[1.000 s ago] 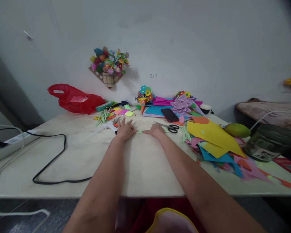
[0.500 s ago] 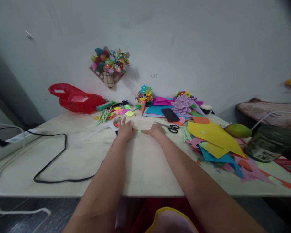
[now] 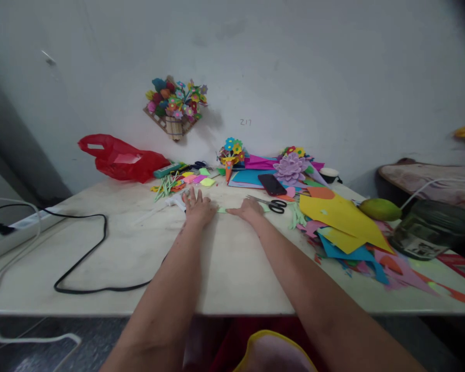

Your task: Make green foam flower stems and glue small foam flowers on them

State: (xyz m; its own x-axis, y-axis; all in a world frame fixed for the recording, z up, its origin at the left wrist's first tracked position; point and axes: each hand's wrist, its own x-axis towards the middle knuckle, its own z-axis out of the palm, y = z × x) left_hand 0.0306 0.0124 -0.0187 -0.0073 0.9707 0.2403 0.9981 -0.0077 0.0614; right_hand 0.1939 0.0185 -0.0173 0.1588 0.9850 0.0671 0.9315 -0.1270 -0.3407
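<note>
A thin pale green strip (image 3: 221,210) lies on the table between my hands, much of it under my fingers. My left hand (image 3: 200,207) rests at its left end, fingers spread upward and thumb against the strip. On the other side, my right hand (image 3: 249,210) has its thumb stretched along the strip and its fingers curled over it. Black-handled scissors (image 3: 278,206) lie just right of my right hand, their blades partly behind it. A white glue gun (image 3: 175,199) is beside my left hand, partly covered.
Coloured foam scraps (image 3: 344,222), a green mango (image 3: 380,208) and a glass jar (image 3: 422,227) crowd the right. A phone (image 3: 272,184) lies near a lilac flower (image 3: 290,168). A red bag (image 3: 124,157) stands back left. A black cord (image 3: 101,243) crosses the left side.
My left hand has shifted slightly left, its fingers a little differently spread. My right hand has barely moved on the strip.
</note>
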